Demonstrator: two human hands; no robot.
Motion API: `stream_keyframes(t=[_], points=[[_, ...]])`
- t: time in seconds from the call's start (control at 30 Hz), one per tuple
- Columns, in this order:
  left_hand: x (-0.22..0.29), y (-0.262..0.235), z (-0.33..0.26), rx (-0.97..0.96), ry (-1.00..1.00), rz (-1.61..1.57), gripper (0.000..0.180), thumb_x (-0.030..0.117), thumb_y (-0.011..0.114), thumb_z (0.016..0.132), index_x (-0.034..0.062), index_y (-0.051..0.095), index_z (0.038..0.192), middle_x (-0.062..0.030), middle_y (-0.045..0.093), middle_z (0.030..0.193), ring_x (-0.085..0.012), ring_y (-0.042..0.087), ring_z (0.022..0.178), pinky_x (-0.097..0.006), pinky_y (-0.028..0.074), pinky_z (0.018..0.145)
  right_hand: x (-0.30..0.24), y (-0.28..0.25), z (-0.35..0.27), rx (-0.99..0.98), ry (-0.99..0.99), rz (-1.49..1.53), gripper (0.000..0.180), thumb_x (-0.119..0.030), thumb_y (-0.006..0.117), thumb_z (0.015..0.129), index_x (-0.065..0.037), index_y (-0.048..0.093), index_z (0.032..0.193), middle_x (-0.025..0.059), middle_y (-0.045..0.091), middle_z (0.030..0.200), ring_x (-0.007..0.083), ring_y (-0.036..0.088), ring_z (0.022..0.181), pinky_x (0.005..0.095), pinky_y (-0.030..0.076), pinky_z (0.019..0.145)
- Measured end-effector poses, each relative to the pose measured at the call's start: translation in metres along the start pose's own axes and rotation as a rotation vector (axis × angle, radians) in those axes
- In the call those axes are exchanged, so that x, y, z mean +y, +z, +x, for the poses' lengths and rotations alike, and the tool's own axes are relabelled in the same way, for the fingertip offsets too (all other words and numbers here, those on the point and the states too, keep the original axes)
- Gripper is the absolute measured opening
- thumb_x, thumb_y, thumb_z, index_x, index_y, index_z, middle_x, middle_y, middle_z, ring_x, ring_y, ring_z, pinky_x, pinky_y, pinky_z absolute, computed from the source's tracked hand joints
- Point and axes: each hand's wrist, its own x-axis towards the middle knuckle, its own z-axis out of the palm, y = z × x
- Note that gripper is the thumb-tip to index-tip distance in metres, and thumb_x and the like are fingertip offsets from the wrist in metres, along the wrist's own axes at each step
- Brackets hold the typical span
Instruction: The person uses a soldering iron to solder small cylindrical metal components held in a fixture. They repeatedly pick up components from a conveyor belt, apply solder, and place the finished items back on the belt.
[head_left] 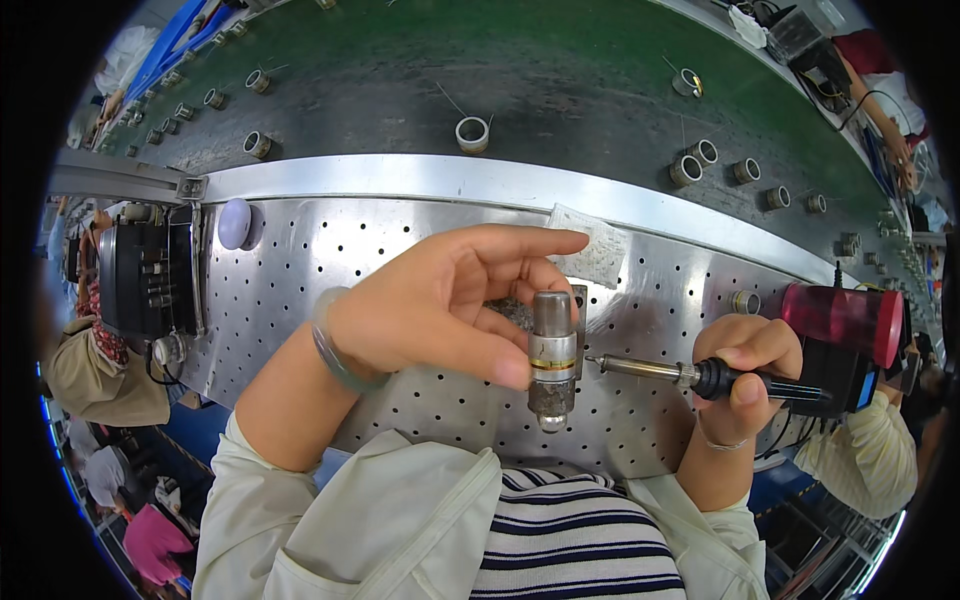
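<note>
In front of me stands a metal cylindrical post point(553, 330) with a rounded lower end. Around its middle sits a shiny metal ring point(552, 358) with a thin yellowish band. My left hand point(440, 300) is closed about the post from the left: the thumb presses at the ring, curled fingers reach behind, and the index finger points right. A soldering iron point(720, 378) with a black handle is gripped in my right hand point(752, 365). Its tip points left, just right of the ring; whether they touch I cannot tell.
Past the perforated metal worktop point(300, 290) runs a green conveyor belt point(560, 90) carrying several metal rings point(472, 134) with thin wires. A lilac oval object point(235, 223) lies left, near a black device point(145, 275). On the right are a red translucent cylinder point(840, 322) and a loose ring point(745, 302).
</note>
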Motion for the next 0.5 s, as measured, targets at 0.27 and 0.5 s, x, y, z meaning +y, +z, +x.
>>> stream_keyframes(t=[0.27, 0.5], points=[[-0.0008, -0.0031, 0.0003, 0.001, -0.087, -0.021, 0.076, -0.007, 0.07, 0.07, -0.0062, 0.033, 0.136, -0.0218, 0.062, 0.103, -0.0159, 0.064, 0.087, -0.021, 0.052, 0.075, 0.002, 0.0055, 0.0001, -0.029, 0.009, 0.012, 0.024, -0.012, 0.072, 0.077, 0.004, 0.056, 0.084, 0.0116, 0.059, 0.065, 0.0155, 0.056, 0.047, 0.0237, 0.046, 0.044], [-0.0004, -0.0001, -0.0022, 0.063, -0.095, 0.002, 0.076, -0.01, 0.069, 0.07, -0.0066, 0.033, 0.136, -0.0219, 0.062, 0.102, -0.0168, 0.065, 0.086, -0.022, 0.052, 0.077, 0.0007, 0.0019, -0.001, -0.038, 0.036, -0.045, 0.023, -0.011, 0.072, 0.077, 0.004, 0.056, 0.084, 0.0121, 0.06, 0.066, 0.016, 0.057, 0.048, 0.0234, 0.045, 0.043]])
